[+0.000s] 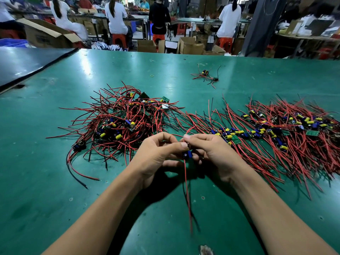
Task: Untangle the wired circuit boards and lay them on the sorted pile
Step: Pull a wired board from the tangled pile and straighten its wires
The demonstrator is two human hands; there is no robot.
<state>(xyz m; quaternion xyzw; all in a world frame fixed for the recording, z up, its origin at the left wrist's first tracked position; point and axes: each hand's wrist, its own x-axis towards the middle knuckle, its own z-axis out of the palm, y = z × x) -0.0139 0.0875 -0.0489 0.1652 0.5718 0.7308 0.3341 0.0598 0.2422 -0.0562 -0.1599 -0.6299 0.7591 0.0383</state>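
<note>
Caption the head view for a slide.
Left hand and right hand pinch one wired board over the green table; tangled heap left, sorted pile right.

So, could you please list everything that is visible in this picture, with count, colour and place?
tangled pile: one, red and black wires with green boards, left of centre
sorted pile: one, red wires with blue and yellow parts, right side
small bunch: one, red and black wires, far on the table
rubber band: one, yellowish, left of the small bunch
held board: one, blue part, red wire hanging down, between the hands
table: one, green, under all of it
boxes: several, brown, floor beyond the table
stools: several, red, background
people: several, mostly white tops, seated, background
left hand: grips the held board
right hand: pinches the held board
</note>
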